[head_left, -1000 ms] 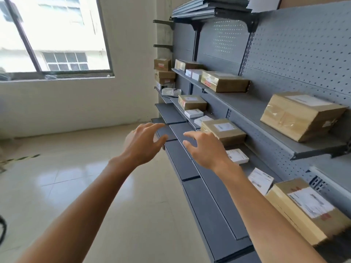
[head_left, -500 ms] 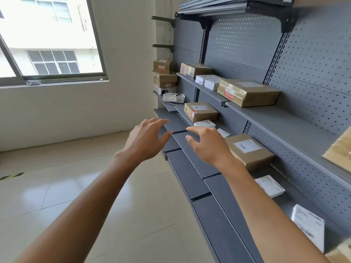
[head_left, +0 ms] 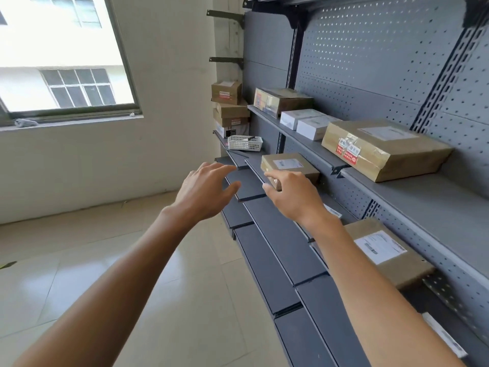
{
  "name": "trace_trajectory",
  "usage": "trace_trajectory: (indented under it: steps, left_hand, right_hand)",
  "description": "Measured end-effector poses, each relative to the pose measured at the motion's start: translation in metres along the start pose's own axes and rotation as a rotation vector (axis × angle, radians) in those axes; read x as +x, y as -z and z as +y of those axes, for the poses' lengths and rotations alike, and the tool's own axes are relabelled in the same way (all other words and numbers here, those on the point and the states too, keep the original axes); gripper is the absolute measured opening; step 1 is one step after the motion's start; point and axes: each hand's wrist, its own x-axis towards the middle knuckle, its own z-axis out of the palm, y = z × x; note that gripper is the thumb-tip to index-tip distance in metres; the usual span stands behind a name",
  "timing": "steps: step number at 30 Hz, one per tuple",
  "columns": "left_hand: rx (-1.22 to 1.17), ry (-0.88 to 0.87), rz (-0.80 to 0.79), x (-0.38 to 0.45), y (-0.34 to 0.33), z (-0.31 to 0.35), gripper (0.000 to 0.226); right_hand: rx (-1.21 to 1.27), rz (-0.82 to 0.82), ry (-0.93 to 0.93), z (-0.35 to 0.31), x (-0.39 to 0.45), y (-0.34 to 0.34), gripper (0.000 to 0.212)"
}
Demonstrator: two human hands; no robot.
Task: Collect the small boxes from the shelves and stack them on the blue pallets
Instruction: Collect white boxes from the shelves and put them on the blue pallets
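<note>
Both my arms reach toward grey wall shelves [head_left: 428, 197] on the right. My left hand [head_left: 203, 192] hovers with fingers spread, holding nothing, just left of the shelf edge. My right hand [head_left: 291, 194] is open too, its fingertips at the near corner of a small brown box with a white label [head_left: 288, 165] on the middle shelf. Whether they touch it I cannot tell. On the upper shelf lie a large taped brown box [head_left: 383, 152], two white boxes [head_left: 307, 123] and another brown box [head_left: 283, 100]. A labelled brown box [head_left: 386, 255] sits behind my right forearm.
A white mesh basket [head_left: 244, 142] and a stack of small brown boxes [head_left: 229, 107] stand at the shelves' far end. Flat white packets [head_left: 444, 337] lie on the lower shelf. Tiled floor [head_left: 79, 282] spreads left, below a window [head_left: 60, 56]. No blue pallet is in view.
I have moved forward along the shelves. Both hands have advanced, and my right hand now reaches the small labelled brown box that lay farther off before.
</note>
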Motion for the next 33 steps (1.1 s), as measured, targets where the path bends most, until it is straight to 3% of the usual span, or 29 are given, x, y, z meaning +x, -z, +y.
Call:
trace_trajectory:
  steps: [9,22,33]
  left_hand:
    - [0.017,0.018,-0.021,0.113,-0.018,-0.053,0.044]
    - [-0.033,-0.128,-0.045,0.281,-0.061,-0.184,0.048]
    - [-0.205,-0.452,-0.076,0.42,-0.127,-0.137,0.051]
  right_hand:
    - [-0.028,0.023,0.044,0.017,0.126,-0.026,0.039]
    - [-0.09,0.117,-0.113,0.018,0.282,-0.09,0.041]
    - [-0.272,0.349,-0.326,0.099,0.341,-0.075,0.037]
